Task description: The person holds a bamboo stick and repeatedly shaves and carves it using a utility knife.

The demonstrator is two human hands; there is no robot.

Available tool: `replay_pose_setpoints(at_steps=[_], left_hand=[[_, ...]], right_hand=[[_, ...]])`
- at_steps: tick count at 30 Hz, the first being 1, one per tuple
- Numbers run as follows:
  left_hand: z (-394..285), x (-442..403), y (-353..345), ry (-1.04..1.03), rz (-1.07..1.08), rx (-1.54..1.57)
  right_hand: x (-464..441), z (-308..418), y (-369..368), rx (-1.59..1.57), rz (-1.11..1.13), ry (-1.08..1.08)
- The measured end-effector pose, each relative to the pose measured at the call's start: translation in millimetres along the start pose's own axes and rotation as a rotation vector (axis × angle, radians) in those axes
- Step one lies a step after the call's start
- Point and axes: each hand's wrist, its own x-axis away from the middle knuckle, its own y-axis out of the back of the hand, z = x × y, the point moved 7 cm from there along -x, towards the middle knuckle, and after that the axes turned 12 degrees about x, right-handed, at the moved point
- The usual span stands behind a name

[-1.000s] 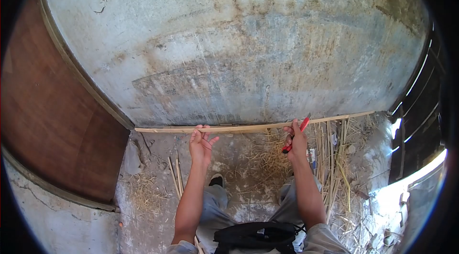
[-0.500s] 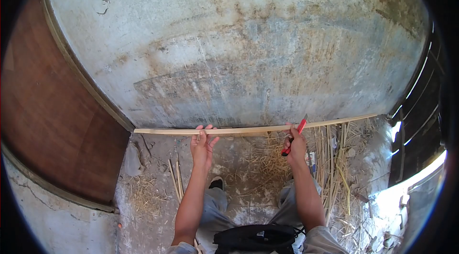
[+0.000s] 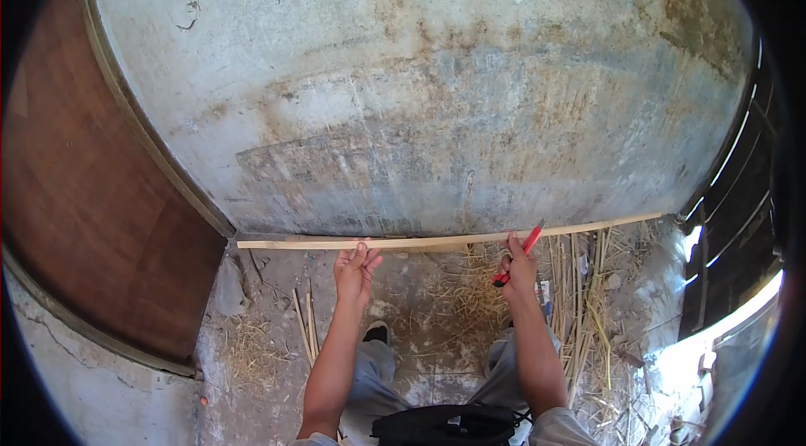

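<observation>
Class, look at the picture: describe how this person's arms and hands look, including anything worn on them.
The left hand and right hand are both bare, without gloves. No watch or bracelet shows at either wrist. The forearms are uncovered too; plain, pale greyish sleeves show at the bottom edge.

Pretty grubby wall (image 3: 470,102), brown stains (image 3: 388,5) across it. Reddish-brown panel (image 3: 101,186) at left. Floor (image 3: 432,345) kinda dusty, super bright light (image 3: 682,366) lower right.
</observation>
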Motion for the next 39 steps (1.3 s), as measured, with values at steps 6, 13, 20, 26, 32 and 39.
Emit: replay_pose_setpoints(at_steps=[6, 13, 20, 26, 32, 39], left_hand=[[-0.6, 0.5, -0.7, 0.005, -0.022, -0.011], [0.1, -0.4, 1.4, 0.022, -0.020, -0.022], [0.0, -0.2, 1.0, 0.027, -0.013, -0.027], [-0.2, -0.3, -0.3, 0.033, 0.002, -0.022], [-0.8, 0.6, -0.2, 0.032, 0.003, -0.028], [-1.2, -0.1, 0.8, 0.033, -0.022, -0.015]], right_hand=[[-1.8, -3.7, 2.4, 0.006, -0.016, -0.015], [-4.1, -6.3, 3.4, -0.002, -0.012, -0.021], [-2.2, -4.9, 3.6, 0.000, -0.026, -0.016], [0.9, -1.7, 1.0, -0.021, -0.047, -0.021], [0.9, -1.2, 0.0, -0.030, -0.043, -0.015], [2.5, 0.4, -0.7, -0.023, -0.048, -0.017]])
